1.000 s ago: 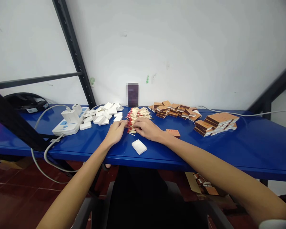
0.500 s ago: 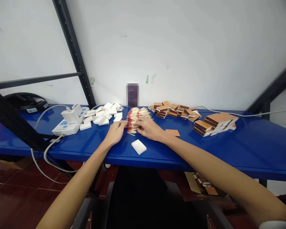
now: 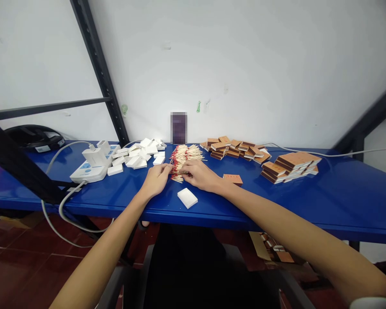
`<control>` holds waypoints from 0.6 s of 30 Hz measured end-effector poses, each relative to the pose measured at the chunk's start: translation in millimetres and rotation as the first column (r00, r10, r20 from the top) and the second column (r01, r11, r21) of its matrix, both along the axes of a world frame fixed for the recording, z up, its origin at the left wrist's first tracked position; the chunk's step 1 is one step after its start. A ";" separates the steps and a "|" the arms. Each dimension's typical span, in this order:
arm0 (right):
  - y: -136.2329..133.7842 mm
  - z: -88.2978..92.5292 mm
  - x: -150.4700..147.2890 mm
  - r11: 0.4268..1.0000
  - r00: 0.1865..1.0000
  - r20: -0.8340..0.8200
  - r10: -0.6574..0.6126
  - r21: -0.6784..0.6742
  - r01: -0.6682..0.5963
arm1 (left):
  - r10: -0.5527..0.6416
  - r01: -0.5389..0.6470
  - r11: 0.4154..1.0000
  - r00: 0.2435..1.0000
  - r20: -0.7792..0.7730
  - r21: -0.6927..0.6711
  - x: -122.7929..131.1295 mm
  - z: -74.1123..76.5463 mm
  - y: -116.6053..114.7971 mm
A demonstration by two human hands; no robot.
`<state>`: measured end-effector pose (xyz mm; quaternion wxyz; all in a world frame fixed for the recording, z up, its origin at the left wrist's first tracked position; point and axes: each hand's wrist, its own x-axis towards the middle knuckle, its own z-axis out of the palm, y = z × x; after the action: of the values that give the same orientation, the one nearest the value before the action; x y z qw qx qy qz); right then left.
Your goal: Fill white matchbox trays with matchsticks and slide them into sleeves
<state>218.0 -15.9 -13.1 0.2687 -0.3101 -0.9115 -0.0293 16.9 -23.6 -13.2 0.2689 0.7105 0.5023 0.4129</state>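
Observation:
A heap of loose matches with red heads lies at the middle of the table, most heads toward the left. My left hand is closed at the heap's left edge, thumb and fingers together against the match heads; what is between them is hidden. From the right, my right hand curls its fingers round some matches at the near part of the heap. Just in front of the hands lies a white matchbox tray. An orange matchbox sits beside my right wrist, partly behind the forearm.
White matchbox trays are piled at the left, next to a white power strip with cables. Brown matchboxes lie heaped at the back right, with stacked matchboxes farther right. A blurred dark rectangle stands against the wall.
My right hand has shifted slightly down and left, its fingers curling more around the matches. The left hand stays nearly in place at the match heads.

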 end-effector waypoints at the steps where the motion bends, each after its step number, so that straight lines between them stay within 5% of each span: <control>1: -0.5 0.0 0.0 1.000 1.000 -0.003 0.003 -0.007 -0.003 | -0.012 0.013 1.000 0.999 -0.036 0.016 -0.1 1.0 -0.9; 8: -6.2 3.4 0.1 1.000 0.999 -0.048 0.018 0.002 -0.018 | -0.009 0.038 0.991 0.975 -0.220 0.125 0.9 5.2 -7.2; 18: 2.2 7.3 11.5 0.993 0.990 -0.113 -0.082 0.070 0.091 | -0.008 0.074 0.974 0.956 -0.293 0.214 0.5 1.9 -6.8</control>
<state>229.5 -13.7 -5.8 0.3285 -0.3403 -0.8792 -0.0577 17.4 -30.4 -11.4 0.1194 0.7994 0.4721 0.3520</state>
